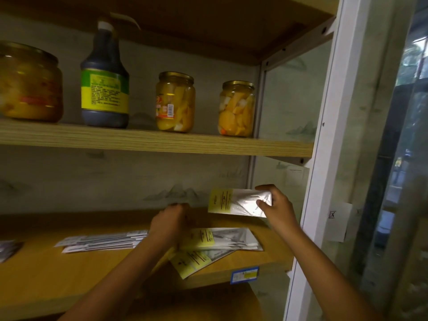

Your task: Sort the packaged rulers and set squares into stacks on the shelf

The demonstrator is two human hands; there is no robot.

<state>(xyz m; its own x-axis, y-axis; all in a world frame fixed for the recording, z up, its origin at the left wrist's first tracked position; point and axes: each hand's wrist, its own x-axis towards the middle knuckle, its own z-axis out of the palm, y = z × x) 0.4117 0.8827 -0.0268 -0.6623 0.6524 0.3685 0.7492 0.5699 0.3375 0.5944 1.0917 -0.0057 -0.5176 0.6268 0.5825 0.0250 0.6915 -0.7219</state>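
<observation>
While my right hand [275, 205] pinches one packet [238, 201] aloft for sorting, my left hand [170, 222] presses the pile [220, 239] on the shelf [69, 274], steadying it.

Premises appear to be a small shop. Wooden shelf boards on a metal frame carry retail goods: the upper shelf [162, 141] holds sealed jars of preserved fruit [175, 101] with a barcode label, and a dark sauce bottle [104, 77] with a green and yellow label. The lower shelf [69, 269] carries flat packaged stationery [215, 239] in overlapping piles. A blue and yellow price tag [244, 275] is fixed to its near edge. A glazed white-framed door [328, 135] stands at right.
</observation>
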